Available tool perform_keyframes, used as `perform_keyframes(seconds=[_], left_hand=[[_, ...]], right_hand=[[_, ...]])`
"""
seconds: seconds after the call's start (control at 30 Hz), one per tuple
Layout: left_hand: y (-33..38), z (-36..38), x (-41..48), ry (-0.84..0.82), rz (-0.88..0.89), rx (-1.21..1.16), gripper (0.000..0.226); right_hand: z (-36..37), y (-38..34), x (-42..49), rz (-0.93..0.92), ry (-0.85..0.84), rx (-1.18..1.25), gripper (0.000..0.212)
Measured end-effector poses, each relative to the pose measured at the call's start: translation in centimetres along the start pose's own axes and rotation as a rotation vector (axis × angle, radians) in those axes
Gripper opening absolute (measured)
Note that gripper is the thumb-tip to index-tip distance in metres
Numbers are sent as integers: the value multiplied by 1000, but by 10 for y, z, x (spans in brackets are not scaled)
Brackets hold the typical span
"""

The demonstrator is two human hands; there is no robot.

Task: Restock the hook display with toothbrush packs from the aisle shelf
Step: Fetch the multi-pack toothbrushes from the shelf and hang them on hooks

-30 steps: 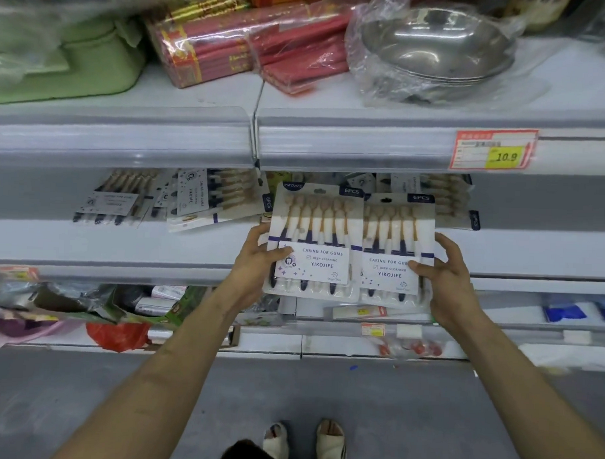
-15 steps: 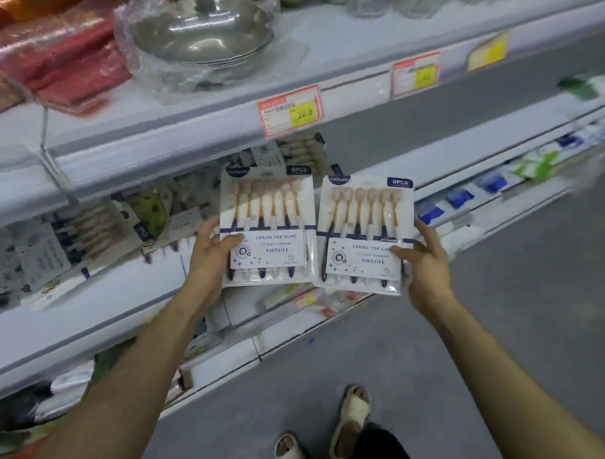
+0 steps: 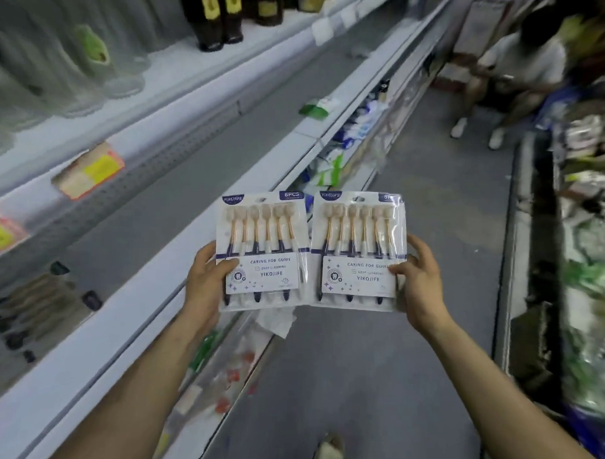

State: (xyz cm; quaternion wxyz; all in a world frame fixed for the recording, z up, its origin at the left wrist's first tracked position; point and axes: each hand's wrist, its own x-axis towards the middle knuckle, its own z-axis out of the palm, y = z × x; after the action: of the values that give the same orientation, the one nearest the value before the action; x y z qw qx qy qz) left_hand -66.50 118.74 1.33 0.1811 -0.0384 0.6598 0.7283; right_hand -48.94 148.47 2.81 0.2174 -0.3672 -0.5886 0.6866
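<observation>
Left pack: a toothbrush pack (image 3: 262, 252) is held just left of the frame centre, printed face toward the camera.
Right pack: a second toothbrush pack (image 3: 358, 248) is held just right of centre, and its inner edge meets that of the left pack.
Long axis: both packs are held upright in the picture, with the long axis running top to bottom. The brush heads are pointed toward the top of the frame and the dark handle ends toward the bottom. The left pack is tipped slightly.
Left grip: the left grip (image 3: 206, 281) is closed on the outer edge of the left pack, with the thumb laid across the front label.
Right grip: the right grip (image 3: 421, 285) is clasped on the outer edge of the right pack. The thumb is pressed on the label and the fingers are spread behind.
Backdrop: the packs are seen over the edge of the aisle shelf (image 3: 137, 309) and the grey floor (image 3: 375, 369).
Surroundings: dark bottles (image 3: 216, 17) are seen at upper left and a blurred price tag (image 3: 90, 174) at left. A seated person (image 3: 516, 65) is seen at upper right.
Change: half a second ago the shelf front and a wrapped metal bowl were seen behind the packs. The view is now turned down the aisle, and the small gap between the packs is closed. Both grasps are unchanged.
</observation>
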Motion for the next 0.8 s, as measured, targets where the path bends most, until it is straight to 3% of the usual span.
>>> perform_keyframes(seconds=[0.37,0.8], left_hand=[[41,302,151,-295,109,102,50],[85,634,347,-759,139,149,51]], right_hand=[[-154,-81,188,-104,341,21,71],[-255,-160,383,-131,841,-16,68]])
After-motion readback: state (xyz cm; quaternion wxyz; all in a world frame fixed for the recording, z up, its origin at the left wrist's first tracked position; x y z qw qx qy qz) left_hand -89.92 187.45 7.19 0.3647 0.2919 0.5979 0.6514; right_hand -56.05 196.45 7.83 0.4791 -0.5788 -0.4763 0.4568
